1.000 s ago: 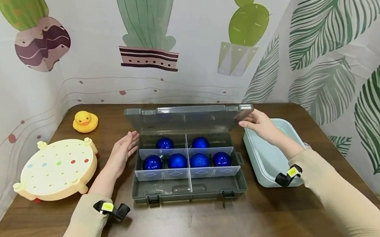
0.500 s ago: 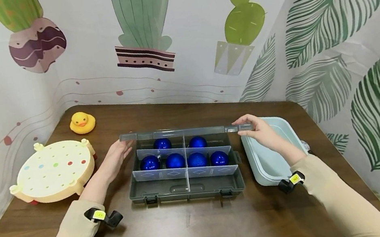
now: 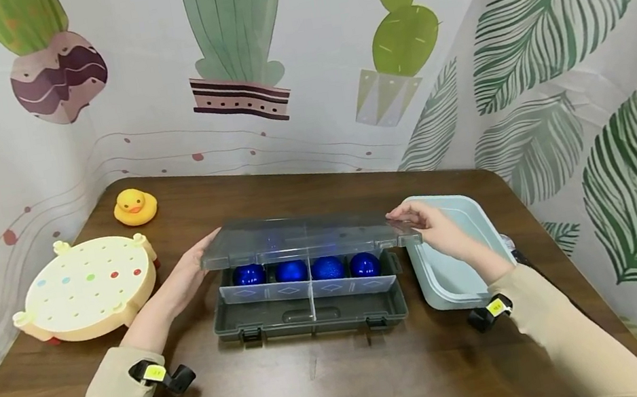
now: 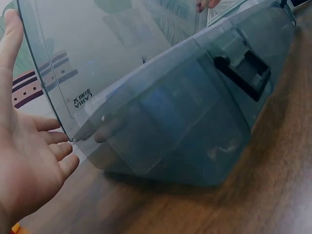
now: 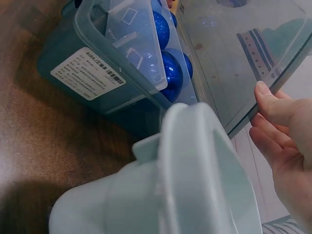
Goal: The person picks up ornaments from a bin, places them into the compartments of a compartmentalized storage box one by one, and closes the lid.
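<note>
A dark translucent storage box stands in the middle of the table, with its hinged lid tilted partway down over it. Several blue ball ornaments sit in the middle compartments, and the lid covers the back row. The front compartment holds no balls. At the lid's left edge is my left hand, its fingers extended along the side; in the left wrist view the thumb points up beside the lid. My right hand pinches the lid's right edge, the thumb on one face and fingers behind.
A pale blue tub stands close to the box's right side, under my right forearm. On the left lie a cream pegboard toy with short legs and a yellow rubber duck. A patterned cloth hangs behind the table.
The lid has swung from nearly upright forward and down over the back row of balls. Both hands have come along at its sides, and the left now touches its edge.
</note>
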`<state>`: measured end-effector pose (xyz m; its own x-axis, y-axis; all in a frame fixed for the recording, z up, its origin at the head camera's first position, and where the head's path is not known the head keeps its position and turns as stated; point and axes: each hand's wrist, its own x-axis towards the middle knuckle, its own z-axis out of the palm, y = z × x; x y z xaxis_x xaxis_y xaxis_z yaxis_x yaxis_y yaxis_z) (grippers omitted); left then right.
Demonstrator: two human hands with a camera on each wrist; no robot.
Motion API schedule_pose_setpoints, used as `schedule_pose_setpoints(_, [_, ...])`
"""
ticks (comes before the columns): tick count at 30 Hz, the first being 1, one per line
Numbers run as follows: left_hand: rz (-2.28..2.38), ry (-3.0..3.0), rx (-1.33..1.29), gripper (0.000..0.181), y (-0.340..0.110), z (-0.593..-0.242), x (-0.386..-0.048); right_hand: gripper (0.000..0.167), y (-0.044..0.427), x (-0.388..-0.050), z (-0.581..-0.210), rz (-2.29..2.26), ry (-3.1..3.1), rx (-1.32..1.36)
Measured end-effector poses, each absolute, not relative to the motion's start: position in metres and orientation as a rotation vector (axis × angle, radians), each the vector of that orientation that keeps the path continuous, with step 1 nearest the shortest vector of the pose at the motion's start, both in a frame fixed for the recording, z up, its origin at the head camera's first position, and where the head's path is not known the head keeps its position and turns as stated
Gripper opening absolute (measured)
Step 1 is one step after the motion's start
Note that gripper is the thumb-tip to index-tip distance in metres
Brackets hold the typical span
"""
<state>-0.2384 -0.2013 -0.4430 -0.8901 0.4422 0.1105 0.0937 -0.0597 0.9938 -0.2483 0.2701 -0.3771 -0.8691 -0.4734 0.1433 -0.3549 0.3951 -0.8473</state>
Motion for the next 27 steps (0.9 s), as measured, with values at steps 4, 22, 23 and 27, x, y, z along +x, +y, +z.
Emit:
schedule_pose_setpoints(4, [2.007, 1.953, 0.669, 0.092, -0.208, -0.451, -0.240, 0.030, 0.270, -0.245, -0.378, -1.428, 2.554, -0.763])
schedule_pose_setpoints(22, [1.910, 1.872, 0.720, 0.095, -0.222, -0.458, -0.246, 0.058, 0.270, -0.237, -0.378, -1.242, 2.456, -0.680])
schedule_pose_setpoints(23, [1.909, 1.870, 0.726, 0.095, -0.222, -0.458, -0.245, 0.060, 0.270, -0.237, -0.378, -1.244, 2.445, -0.686])
schedule_pose_setpoints(27, [1.898, 1.879, 0.722, 0.098, -0.224, -0.460, -0.246, 0.066, 0.270, -0.234, -0.378, -1.241, 2.391, -0.700])
